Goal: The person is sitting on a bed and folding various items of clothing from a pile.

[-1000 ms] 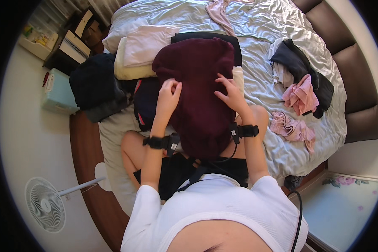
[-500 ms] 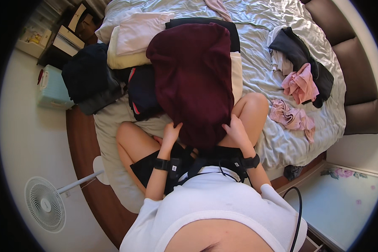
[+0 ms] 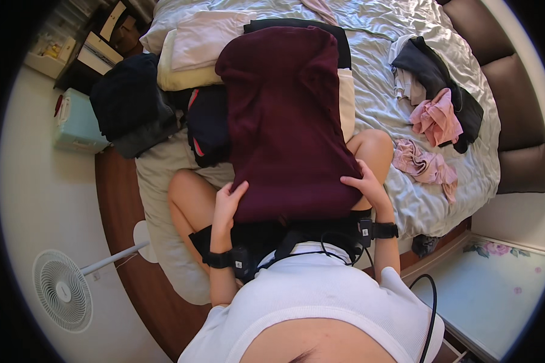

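Observation:
A maroon knitted garment [image 3: 284,115] lies over my lap and reaches up onto folded clothes. My left hand [image 3: 229,199] grips its lower left corner, thumb on top, and my right hand [image 3: 369,184] grips the lower right side, so its near part is stretched wide and fairly smooth. Under and around its far end are folded white [image 3: 203,39] and pale yellow [image 3: 184,75] cloths, a navy item with a red stripe [image 3: 206,139] and a black cloth [image 3: 290,24]. A dark folded pile [image 3: 124,103] sits at the left.
I sit cross-legged on a bed [image 3: 369,54] with a rumpled pale sheet. Loose pink [image 3: 433,118] and black [image 3: 460,115] clothes lie on the right. A padded headboard [image 3: 515,109] runs along the right. Left of the bed stand a white fan [image 3: 60,290], a pale blue case [image 3: 79,124] and a dark cabinet [image 3: 100,51].
My hands have come down from the garment's middle to its lower edge. Since half a second ago they have moved apart, spreading the near end wider and flattening it.

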`<state>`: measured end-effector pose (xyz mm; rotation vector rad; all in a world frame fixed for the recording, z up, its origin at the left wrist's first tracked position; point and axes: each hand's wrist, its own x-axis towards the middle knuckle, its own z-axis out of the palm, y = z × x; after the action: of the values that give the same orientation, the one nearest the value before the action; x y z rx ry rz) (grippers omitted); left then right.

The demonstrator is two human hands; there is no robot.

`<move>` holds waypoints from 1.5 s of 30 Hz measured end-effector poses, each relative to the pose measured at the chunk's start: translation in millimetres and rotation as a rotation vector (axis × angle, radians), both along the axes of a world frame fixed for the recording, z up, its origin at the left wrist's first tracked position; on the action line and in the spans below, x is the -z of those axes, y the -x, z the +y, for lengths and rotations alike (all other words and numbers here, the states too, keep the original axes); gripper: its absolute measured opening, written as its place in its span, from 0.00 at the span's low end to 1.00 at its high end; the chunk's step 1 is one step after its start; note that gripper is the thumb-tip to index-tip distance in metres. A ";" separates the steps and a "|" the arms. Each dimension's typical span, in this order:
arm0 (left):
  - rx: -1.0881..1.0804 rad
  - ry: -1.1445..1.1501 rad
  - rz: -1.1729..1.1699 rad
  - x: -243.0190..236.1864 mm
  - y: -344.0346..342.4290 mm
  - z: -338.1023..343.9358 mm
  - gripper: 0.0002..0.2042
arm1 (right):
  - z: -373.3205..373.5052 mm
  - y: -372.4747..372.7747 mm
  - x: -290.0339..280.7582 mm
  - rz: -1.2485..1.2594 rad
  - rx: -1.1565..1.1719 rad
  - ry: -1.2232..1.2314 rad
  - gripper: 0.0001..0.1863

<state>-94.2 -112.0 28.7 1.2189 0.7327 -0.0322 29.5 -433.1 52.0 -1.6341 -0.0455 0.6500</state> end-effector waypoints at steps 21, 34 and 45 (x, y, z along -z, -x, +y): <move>0.240 -0.411 -0.648 -74.6 -124.9 39.6 0.18 | 41.3 -105.5 -19.4 0.109 0.419 -0.646 0.23; 0.682 -1.330 -0.755 -85.9 -127.8 61.7 0.22 | 22.4 -137.1 -8.5 -1.020 -0.271 0.342 0.14; 0.085 -0.578 -0.487 -68.5 -287.7 129.0 0.15 | 89.2 -291.4 -77.5 -0.808 0.046 0.205 0.16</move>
<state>193.4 16.9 97.2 1.7225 0.2594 0.4196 320.9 -344.0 129.5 -1.9980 -0.5399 -0.0791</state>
